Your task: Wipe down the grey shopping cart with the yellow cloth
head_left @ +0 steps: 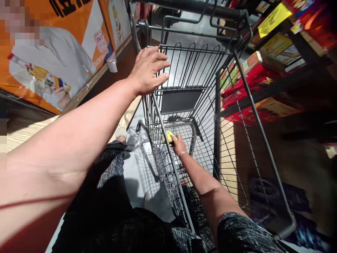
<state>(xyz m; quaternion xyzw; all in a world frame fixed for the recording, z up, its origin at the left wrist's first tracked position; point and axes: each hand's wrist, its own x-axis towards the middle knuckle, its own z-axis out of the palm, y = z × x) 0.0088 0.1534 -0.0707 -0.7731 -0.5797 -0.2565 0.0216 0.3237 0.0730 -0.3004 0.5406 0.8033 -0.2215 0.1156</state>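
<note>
A grey metal shopping cart (pixel 184 101) stands before me, its wire basket open at the top. My left hand (pixel 152 69) lies over the cart's left top rim near its far corner, fingers stretched and apart. Down inside the basket, my right hand (pixel 179 144) has its fingers closed on a small bright yellow object (pixel 170 135) with a dark underside. That object is close to the left wire wall; its exact kind is too small to make out. A thin bracelet (pixel 182 153) circles my right wrist.
Shelves with red packages (pixel 244 84) and a yellow sign (pixel 273 20) run along the right. To the left are large orange printed boxes (pixel 79 45) on a wooden shelf (pixel 86 88). The cart's handle bar (pixel 184 6) is at the far end. Grey floor shows beneath the cart.
</note>
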